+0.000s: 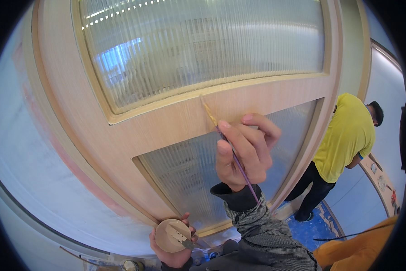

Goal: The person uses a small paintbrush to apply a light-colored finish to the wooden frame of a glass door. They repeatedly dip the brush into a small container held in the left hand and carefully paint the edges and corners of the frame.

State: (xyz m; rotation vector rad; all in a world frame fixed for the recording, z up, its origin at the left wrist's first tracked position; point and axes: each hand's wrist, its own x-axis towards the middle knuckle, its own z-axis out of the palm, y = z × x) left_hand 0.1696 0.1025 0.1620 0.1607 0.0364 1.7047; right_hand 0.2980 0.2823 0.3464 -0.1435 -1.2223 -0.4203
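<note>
My right hand (250,151) pinches a thin paintbrush (240,165) with a purple handle. The brush's pale tip reaches the wooden door rail (176,122), just under the moulding (166,100) that frames the upper ribbed glass pane (203,49). Whether the tip presses on the wood is hard to tell. Lower down, my left hand (173,258) is wrapped round a small round beige dish (163,239). A putty knife (186,243), its blade smeared with pale paste, rests across the dish.
Below the rail is a lower ribbed glass pane (180,167). To the right, a person in a yellow shirt (347,135) bends over a ledge (381,187) bearing small items. Blue sheeting (313,226) covers the floor there. An orange garment (361,246) shows at lower right, a can (130,265) at lower left.
</note>
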